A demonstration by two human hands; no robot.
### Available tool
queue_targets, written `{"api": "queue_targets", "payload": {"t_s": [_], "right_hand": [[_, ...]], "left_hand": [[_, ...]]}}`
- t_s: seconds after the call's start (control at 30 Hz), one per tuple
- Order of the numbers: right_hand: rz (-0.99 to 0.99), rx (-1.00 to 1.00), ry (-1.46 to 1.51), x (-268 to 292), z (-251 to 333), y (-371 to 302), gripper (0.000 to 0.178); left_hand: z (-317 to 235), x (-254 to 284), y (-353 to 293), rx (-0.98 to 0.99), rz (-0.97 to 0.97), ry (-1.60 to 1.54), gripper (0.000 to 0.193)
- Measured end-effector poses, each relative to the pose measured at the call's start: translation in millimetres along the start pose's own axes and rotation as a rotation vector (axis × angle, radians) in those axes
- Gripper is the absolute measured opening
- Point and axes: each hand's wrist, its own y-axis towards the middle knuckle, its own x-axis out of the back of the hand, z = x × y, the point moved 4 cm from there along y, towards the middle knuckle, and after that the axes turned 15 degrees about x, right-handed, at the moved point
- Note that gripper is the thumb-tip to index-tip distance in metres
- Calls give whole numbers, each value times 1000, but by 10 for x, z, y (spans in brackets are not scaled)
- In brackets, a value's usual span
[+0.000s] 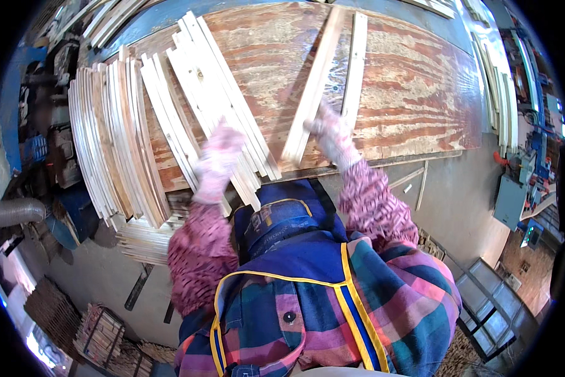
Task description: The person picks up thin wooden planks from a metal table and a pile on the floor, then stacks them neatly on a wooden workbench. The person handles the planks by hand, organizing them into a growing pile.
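Observation:
My right hand [334, 137], in a pale pinkish glove, grips a wooden strip [316, 81] by its near part; the strip slants away across the board and casts a dark shadow on its left. Just right of it lies another wooden strip [356, 63]. My left hand [221, 157], gloved the same way, is over the near part of a group of pale strips [201, 72]; motion smears its fingers, so I cannot tell whether they hold anything. Beneath is a worn plywood worktop [414, 94].
A row of upright-packed strips [109, 138] stands at the worktop's left, with a lower stack of strips [145, 239] beneath. A ribbed hose [12, 213] and machinery are farther left. More strips [499, 94] lean at the far right, near a grey-green box [512, 200].

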Motion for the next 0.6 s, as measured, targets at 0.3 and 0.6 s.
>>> {"api": "queue_targets", "payload": {"t_s": [0.3,0.6], "right_hand": [[-277,-216,-1336,869,182,-244,72],[-151,-159,-196,869,-78,-662,51]], "left_hand": [[1039,-676,524,-72,-714,1460,37],[754,-803,821,-176,-1309,2073,75]]}}
